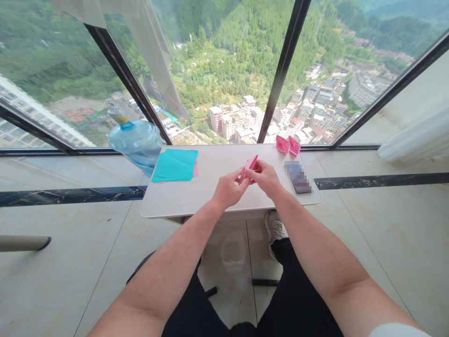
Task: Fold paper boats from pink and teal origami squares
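Observation:
A piece of folded pink paper (251,163) is held up over the middle of the small white table (210,201). My left hand (229,187) pinches it from the left side. From the right, my right hand (264,178) grips it too, its thumb close to the left fingertips. Fingers cover the lower part of the paper. Two finished-looking pink paper shapes (288,145) stand at the table's far right corner. On the left lies a stack of turquoise paper sheets (176,164), with pink paper (195,169) peeking out beneath.
A phone (298,178) lies at the table's right end. Behind the left end stands a large blue water bottle (136,142) by the tall windows. My shoe (275,229) rests on the tiled floor below the front edge. A pale pole-like leg (23,243) shows far left.

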The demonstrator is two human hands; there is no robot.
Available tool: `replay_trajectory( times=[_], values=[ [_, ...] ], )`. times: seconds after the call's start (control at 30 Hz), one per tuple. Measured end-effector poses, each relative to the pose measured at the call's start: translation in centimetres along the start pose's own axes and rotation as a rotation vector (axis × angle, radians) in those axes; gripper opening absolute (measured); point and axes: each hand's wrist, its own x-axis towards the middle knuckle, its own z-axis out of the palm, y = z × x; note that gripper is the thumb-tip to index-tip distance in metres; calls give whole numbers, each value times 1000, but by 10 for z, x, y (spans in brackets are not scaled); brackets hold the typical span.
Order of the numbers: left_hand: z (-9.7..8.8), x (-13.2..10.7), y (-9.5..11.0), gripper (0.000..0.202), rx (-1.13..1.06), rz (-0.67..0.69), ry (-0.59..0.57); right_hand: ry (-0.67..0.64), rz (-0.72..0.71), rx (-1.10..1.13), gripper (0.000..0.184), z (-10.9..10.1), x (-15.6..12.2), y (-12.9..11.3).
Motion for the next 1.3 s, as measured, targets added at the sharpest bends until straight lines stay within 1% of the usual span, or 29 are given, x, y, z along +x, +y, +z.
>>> replay_trajectory(
  times=[0.1,0.27,0.37,0.47,0.53,0.57,0.63,0.7,0.77,0.97,1.13,1.3],
  values=[
    [3,2,-3,53,-114,-77,-21,-23,-23,10,42,1,-1,2],
    [2,8,-10,74,-360,-182,-83,-59,14,85,46,4,-4,-1],
    [1,9,-11,79,-381,-240,-70,-40,26,48,41,5,-4,-1],
    [1,10,-11,79,-337,-246,-68,25,-38,-129,25,6,-4,1],
    [2,10,-11,75,-279,-232,-67,93,-116,-313,18,7,-5,3],
    [2,10,-12,70,-246,-225,-63,118,-153,-404,16,8,-6,3],
    [2,11,-12,54,-176,-222,-41,136,-203,-552,18,11,-8,3],
    [2,12,-12,38,-112,-233,-6,133,-217,-654,19,14,-11,2],
    [2,12,-11,28,-56,-242,26,137,-209,-735,20,16,-13,0],
    [1,10,-6,23,34,-221,26,172,-146,-904,19,21,-15,-3],
    [1,10,-5,20,60,-177,38,199,-104,-963,26,22,-16,-4],
    [3,9,-6,21,48,-187,22,209,-73,-1027,28,23,-16,-4]
  ],
)
